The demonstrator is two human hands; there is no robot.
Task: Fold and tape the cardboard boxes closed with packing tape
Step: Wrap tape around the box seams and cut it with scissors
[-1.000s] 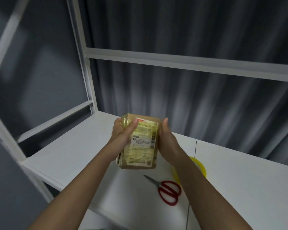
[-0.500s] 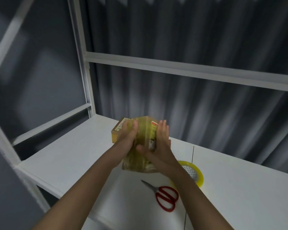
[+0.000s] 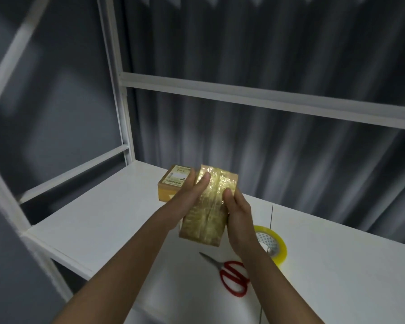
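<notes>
Cardboard under glossy yellowish tape fills the middle of our head view: we count two boxes. Our taped box (image 3: 207, 211) is held above the white shelf (image 3: 103, 220), its long axis running from near us up and away, slightly tilted to the right at its far end. Our left hand (image 3: 187, 202) lies along its left side, fingers fairly straight and flat against the taped top face, thumb hidden. Our right hand (image 3: 237, 213) clasps its right side, the thumb pressed onto the top face and the fingers wrapped round the edge out of sight. A second box (image 3: 172, 185) sits on the shelf just behind our left hand, toward the back edge, with a pale printed label on top; the print is too blurred for us to read. One roll of yellow packing tape (image 3: 275, 245) lies flat on the shelf just right of our right wrist. One pair of red-handled scissors (image 3: 232, 277) lies nearer the front edge, blades pointing left and away
</notes>
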